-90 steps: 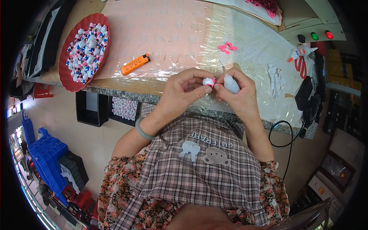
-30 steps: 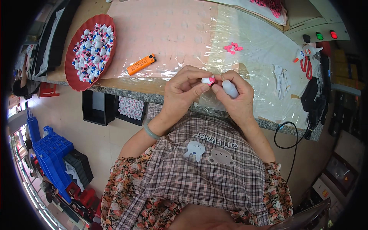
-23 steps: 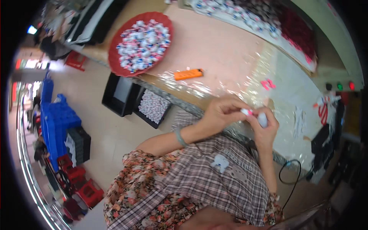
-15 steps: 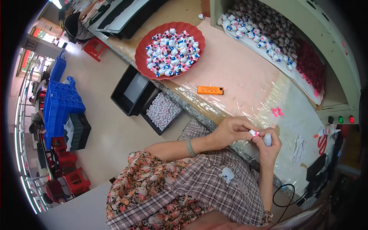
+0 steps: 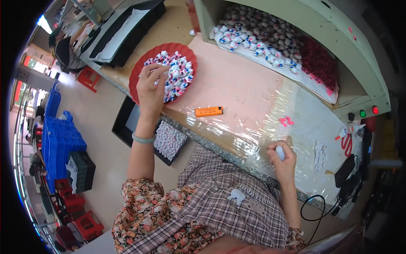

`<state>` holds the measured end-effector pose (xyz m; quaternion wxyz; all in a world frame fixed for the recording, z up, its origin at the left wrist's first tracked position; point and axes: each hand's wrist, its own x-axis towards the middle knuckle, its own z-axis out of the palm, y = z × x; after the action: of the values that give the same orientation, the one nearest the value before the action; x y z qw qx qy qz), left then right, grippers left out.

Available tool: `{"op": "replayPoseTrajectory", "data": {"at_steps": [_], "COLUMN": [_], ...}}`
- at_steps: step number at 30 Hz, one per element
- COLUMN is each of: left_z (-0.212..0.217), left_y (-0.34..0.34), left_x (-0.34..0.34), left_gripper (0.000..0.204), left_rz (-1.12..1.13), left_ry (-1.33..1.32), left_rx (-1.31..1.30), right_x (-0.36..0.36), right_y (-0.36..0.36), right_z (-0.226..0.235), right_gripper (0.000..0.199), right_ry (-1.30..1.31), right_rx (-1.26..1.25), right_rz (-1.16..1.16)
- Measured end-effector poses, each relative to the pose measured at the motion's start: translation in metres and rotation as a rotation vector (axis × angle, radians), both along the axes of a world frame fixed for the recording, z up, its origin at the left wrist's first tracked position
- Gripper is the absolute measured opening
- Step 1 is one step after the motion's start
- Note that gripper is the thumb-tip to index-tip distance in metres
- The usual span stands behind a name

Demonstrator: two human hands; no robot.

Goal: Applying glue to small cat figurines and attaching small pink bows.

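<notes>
My left hand [image 5: 151,86] is over the red scalloped bowl [image 5: 134,80], which is heaped with small white figurines [image 5: 182,76] with blue and pink parts. Its thumb and fingers close on a white figurine [image 5: 174,71] just above the heap. My right hand [image 5: 284,160] rests by the table's near edge, its fingers wrapped round a small pale bottle [image 5: 280,153], only the rounded end of which shows. Several small pink pieces [image 5: 286,121] lie on the plastic sheet beyond that hand.
An orange box-shaped thing [image 5: 209,111] lies mid-table. Behind stands an open cabinet [image 5: 359,91] holding more figurines on a white sheet. Red scissors [image 5: 347,146] and cables lie at right. Black bins [image 5: 122,122] stand below the table's left side. Another person [image 5: 67,51] sits far left.
My left hand has gone from beside the right hand to the red bowl, carrying the figurine. My right hand stays near its place with the bottle. The whole view has shifted somewhat.
</notes>
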<state>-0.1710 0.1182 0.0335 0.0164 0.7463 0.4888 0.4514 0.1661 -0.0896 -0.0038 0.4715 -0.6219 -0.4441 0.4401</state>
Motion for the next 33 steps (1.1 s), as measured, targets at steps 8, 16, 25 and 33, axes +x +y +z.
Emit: {"op": "replayPoseTrajectory", "data": {"at_steps": [8, 16, 25, 33], "left_z": [0.007, -0.038, -0.054, -0.04], "left_y": [0.019, 0.091, 0.114, 0.091], "left_x": [0.097, 0.209, 0.257, 0.231], "left_gripper": [0.029, 0.024, 0.02, 0.024], "left_rz": [-0.276, -0.401, -0.135, -0.448], "left_ry": [0.191, 0.206, 0.413, -0.122], "left_rx": [-0.029, -0.003, -0.027, -0.403], "right_x": [0.008, 0.01, 0.015, 0.017], "right_y": [-0.01, -0.015, -0.017, -0.025], "right_z": [0.002, -0.002, 0.001, -0.001], "right_gripper": [0.011, 0.013, 0.014, 0.016], "right_ry": [0.034, 0.039, -0.069, 0.03], "right_rx": [0.015, -0.002, 0.041, -0.007], "right_rz": [-0.035, -0.063, -0.049, -0.051]}}
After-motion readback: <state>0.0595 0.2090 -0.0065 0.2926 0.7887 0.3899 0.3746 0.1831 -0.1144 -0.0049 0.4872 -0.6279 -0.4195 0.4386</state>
